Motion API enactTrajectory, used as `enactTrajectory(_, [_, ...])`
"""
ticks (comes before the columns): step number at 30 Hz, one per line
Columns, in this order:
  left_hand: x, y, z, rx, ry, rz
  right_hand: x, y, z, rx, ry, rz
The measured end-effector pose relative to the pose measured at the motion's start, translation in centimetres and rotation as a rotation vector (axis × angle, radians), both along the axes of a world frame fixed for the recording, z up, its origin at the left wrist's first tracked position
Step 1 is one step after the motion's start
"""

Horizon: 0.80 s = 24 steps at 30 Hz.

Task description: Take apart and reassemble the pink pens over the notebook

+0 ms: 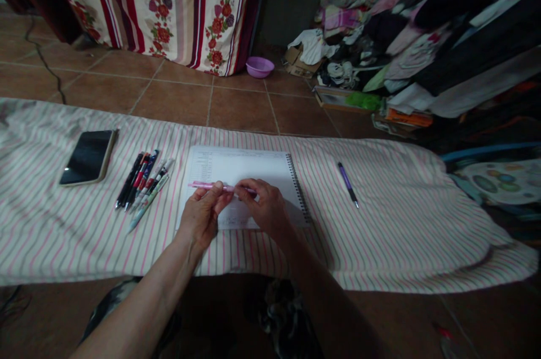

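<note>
Both hands grip slim pink plastic pen (207, 185) over white spiral-bound notebook (243, 178).
Left hand (203, 215) fingers and right hand (264, 205) fingers pinched on pen ends; striped cloth (401, 224) beneath.

Striped cloth (380, 224) spread on the tile floor (240, 108) in front of me. On it, far left: phone (87, 157), screen up and dark. Just right of it, a bunch of pens (141, 184), side by side and touching. Off to my right, a purple pen (347, 184) lies alone, well apart from the bunch. Beyond the cloth: floral sheet (169, 4) hanging to the floor, purple bowl (259, 67) just beside its right edge. Black cable (44, 60) runs over the tiles, back left. Back right: big clothes pile (401, 26), cardboard box (296, 63) and white rag (313, 46) at its foot, something green (361, 101) near an orange-edged stack (408, 118).
</note>
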<state>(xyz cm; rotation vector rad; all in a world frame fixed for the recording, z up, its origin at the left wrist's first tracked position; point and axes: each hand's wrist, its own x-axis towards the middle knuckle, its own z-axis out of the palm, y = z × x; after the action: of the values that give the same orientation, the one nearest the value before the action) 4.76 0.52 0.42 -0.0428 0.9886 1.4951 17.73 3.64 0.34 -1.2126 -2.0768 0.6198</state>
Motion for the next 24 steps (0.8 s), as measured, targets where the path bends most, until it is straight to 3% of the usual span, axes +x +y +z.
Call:
enactTrajectory(7, [-0.13, -0.09, 0.09, 0.0, -0.009, 0.026, -0.27, -0.4, 0.47, -0.173, 0.046, -0.027])
enactTrajectory(12, [-0.14, 0.01, 0.0, 0.008, -0.007, 0.002, -0.03, -0.11, 0.27, -0.093, 0.076, 0.03])
enactTrajectory(17, [-0.1, -0.06, -0.22, 0.025, -0.011, -0.005, -0.08, 0.04, -0.23, -0.003, 0.057, -0.021])
enactTrajectory(24, [-0.19, 0.01, 0.03, -0.006, -0.016, 0.02, -0.42, -0.47, 0.36, -0.132, 0.022, -0.039])
